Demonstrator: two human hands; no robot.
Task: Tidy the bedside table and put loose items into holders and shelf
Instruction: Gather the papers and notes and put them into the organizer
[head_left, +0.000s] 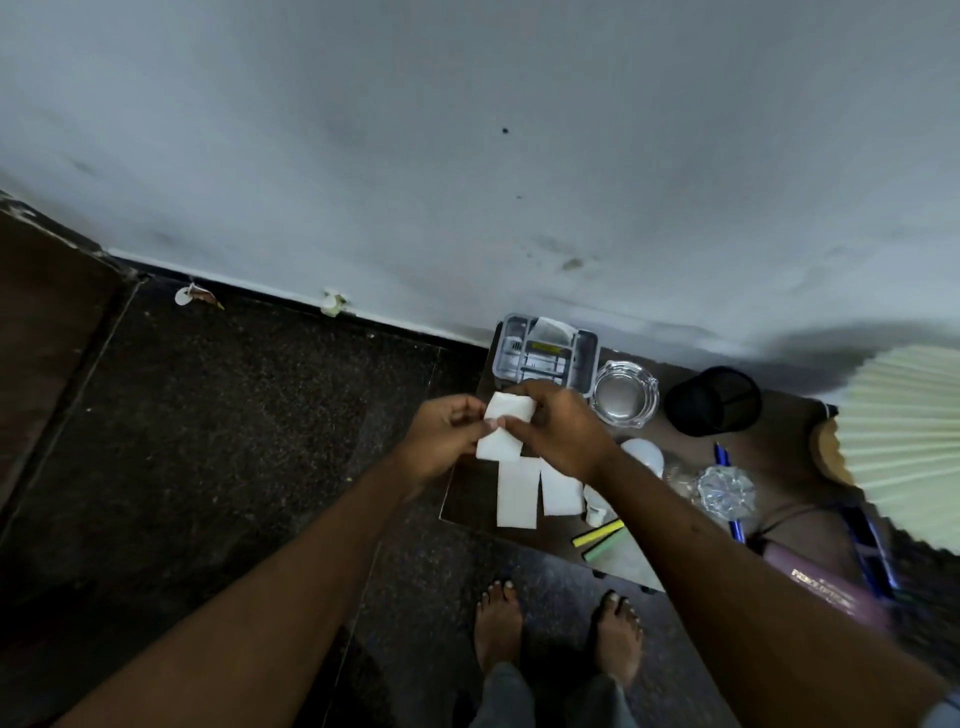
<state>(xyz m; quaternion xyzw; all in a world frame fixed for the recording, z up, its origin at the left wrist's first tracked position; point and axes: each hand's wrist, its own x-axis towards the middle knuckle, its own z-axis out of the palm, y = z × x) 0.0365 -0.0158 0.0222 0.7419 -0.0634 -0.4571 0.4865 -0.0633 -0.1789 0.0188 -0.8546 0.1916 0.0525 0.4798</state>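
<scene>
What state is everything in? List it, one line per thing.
Folded white paper, held up, pinched by both hands.
Left hand, pinching the paper.
Right hand, pinching the paper.
Glass ashtray, upright, empty.
Black mesh holder, upright, looks empty.
Grey organiser, open, partly filled.
Blue pen, lying loose on table.
Yellow highlighter, lying loose on table.

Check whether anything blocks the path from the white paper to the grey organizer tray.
Nothing visible does. Left hand and right hand pinch the white paper just in front of the grey organizer tray; the glass ashtray sits to its right, off that path.
</scene>
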